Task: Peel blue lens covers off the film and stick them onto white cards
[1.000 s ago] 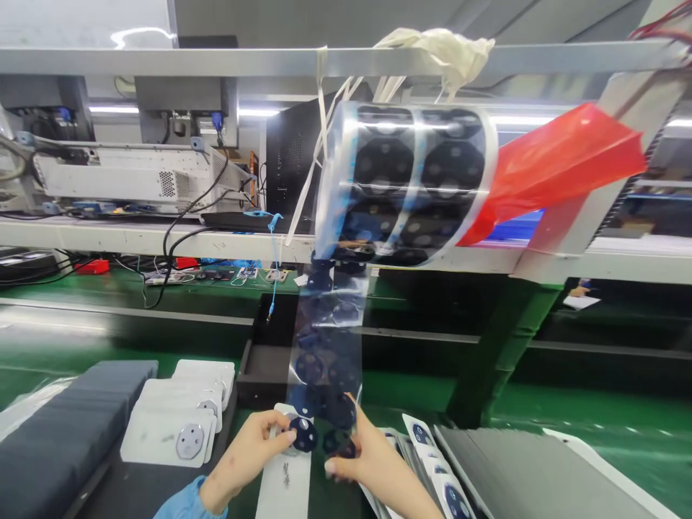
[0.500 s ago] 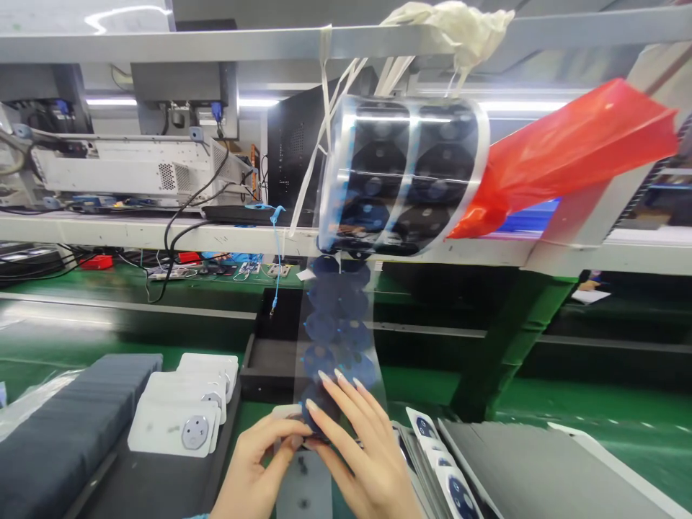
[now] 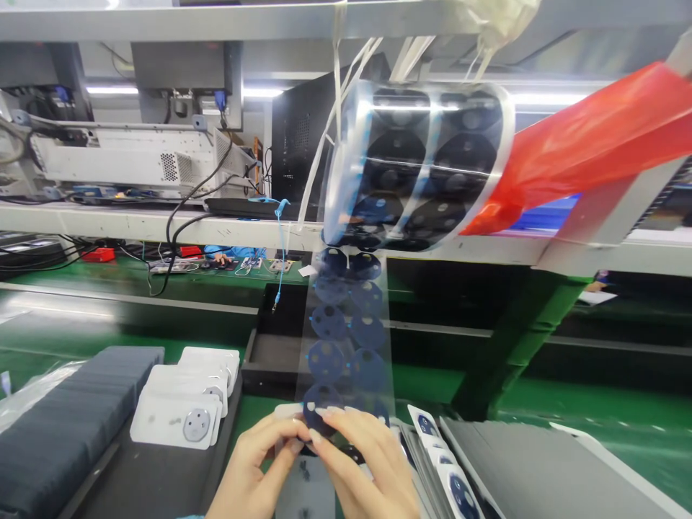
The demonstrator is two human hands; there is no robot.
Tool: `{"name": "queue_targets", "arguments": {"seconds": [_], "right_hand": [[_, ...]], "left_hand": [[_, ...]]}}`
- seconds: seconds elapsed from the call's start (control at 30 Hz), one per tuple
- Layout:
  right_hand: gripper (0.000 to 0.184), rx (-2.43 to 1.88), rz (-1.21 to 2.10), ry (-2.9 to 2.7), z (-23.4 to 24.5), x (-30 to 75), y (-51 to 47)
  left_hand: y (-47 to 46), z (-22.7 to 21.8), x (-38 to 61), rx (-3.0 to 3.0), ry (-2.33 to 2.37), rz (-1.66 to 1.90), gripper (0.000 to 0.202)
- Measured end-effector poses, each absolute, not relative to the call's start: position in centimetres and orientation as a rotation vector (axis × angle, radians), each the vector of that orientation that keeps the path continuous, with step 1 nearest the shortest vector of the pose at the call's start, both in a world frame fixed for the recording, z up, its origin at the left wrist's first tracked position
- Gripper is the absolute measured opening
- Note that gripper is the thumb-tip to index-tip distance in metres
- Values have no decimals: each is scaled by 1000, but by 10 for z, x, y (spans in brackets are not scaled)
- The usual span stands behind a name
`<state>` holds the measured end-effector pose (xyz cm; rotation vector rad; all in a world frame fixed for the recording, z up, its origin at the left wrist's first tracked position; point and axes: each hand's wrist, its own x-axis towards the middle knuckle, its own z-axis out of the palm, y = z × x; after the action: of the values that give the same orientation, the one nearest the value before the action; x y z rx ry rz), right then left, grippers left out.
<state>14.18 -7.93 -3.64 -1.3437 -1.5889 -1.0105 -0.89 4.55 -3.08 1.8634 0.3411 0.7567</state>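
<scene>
A clear film strip carrying round dark blue stickers hangs down from a big roll slung under the top shelf. My left hand and my right hand meet at the strip's lower end. Their fingertips pinch together on one round dark blue sticker there. Under my hands lies a white back cover, mostly hidden by them.
White back covers with round camera rings are stacked at the left beside a grey foam stack. More covers with blue stickers fan out at the right. A black tray sits behind. A red bag sticks out of the roll.
My right hand's fingers, stretched up along the strip half a second ago, have curled down to meet the left hand's fingertips on the lowest sticker. The view has shifted slightly.
</scene>
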Motion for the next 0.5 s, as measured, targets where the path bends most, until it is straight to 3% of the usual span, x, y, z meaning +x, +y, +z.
{"name": "queue_targets", "arguments": {"seconds": [0.3,0.5], "right_hand": [[14,-1370,-841,-1463,-37,133,-77],[24,-1359,-943,-1415,-43,127,-77]], "left_hand": [[42,-28,-9,1993,295,841,24],[41,-30,-8,1948,314,886,22]]}}
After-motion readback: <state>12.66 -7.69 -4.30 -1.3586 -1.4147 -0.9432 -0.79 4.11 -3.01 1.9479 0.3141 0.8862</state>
